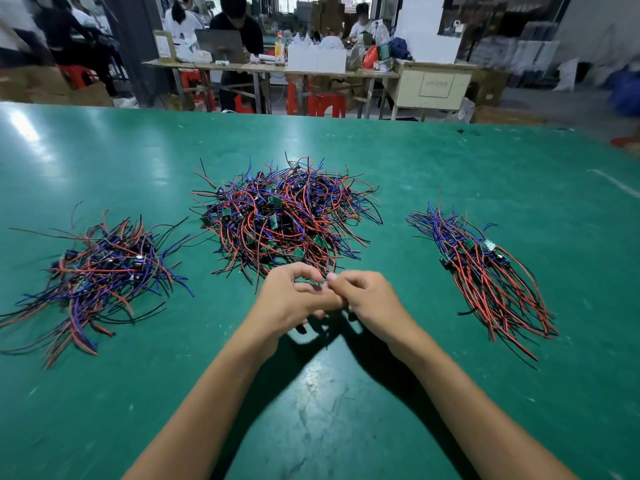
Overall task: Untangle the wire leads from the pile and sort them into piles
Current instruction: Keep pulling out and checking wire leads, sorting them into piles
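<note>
A big tangled pile of red, blue and black wire leads (287,209) with small green boards lies at the table's middle. A looser sorted pile (100,271) lies to the left. A tidier sorted pile (485,271), its wires running the same way, lies to the right. My left hand (294,299) and my right hand (367,296) meet at the near edge of the middle pile, fingers curled and touching each other. They pinch a wire lead (323,271) that comes out of that pile. Most of the lead is hidden by my fingers.
The green table (346,393) stretches wide around the piles. Its far edge runs across the upper part of the view. Beyond it are work tables, red stools, boxes and several seated people.
</note>
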The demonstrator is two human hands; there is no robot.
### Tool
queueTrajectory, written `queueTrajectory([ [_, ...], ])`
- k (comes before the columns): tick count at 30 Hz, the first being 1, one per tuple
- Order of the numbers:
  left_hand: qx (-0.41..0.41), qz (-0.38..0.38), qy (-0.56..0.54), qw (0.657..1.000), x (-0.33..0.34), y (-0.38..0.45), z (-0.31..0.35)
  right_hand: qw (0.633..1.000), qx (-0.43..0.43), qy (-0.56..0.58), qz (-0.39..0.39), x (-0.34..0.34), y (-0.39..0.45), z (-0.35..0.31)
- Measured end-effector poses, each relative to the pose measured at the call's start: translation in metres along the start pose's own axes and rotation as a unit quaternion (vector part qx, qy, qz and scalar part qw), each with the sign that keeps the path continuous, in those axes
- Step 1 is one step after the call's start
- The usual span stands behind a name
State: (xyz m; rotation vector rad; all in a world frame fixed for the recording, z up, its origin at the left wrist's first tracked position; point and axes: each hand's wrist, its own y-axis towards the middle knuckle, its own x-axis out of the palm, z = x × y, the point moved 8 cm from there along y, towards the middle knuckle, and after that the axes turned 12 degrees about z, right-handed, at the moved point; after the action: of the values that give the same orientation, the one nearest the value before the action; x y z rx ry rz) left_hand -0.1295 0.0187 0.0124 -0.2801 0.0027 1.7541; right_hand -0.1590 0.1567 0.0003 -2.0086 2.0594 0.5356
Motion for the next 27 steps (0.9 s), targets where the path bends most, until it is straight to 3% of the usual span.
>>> queueTrajectory([
  [2,-0.018,-0.039,0.016,0.999,0.000,0.000,-0.002,0.999,-0.018,0.032,0.025,-0.010,-0.001,-0.004],
  [6,-0.056,-0.046,0.001,0.997,-0.009,0.003,-0.008,0.992,-0.075,0.096,0.031,-0.026,-0.006,-0.023],
  [12,-0.164,-0.158,-0.249,0.941,0.009,-0.002,-0.007,0.982,-0.176,0.052,0.044,-0.038,-0.022,-0.045],
  [16,-0.187,-0.138,-0.358,0.904,0.008,0.002,0.000,0.974,-0.227,-0.011,0.005,-0.034,-0.028,-0.048],
  [19,-0.132,-0.089,-0.288,0.944,0.001,0.007,-0.002,0.964,-0.256,-0.066,-0.040,-0.025,-0.032,-0.046],
  [21,-0.076,-0.087,-0.202,0.973,0.000,0.005,0.000,0.965,-0.257,-0.043,-0.025,-0.028,-0.033,-0.047],
  [27,-0.008,-0.166,-0.120,0.979,0.004,-0.009,0.016,0.973,-0.203,0.075,0.075,-0.050,-0.024,-0.043],
])
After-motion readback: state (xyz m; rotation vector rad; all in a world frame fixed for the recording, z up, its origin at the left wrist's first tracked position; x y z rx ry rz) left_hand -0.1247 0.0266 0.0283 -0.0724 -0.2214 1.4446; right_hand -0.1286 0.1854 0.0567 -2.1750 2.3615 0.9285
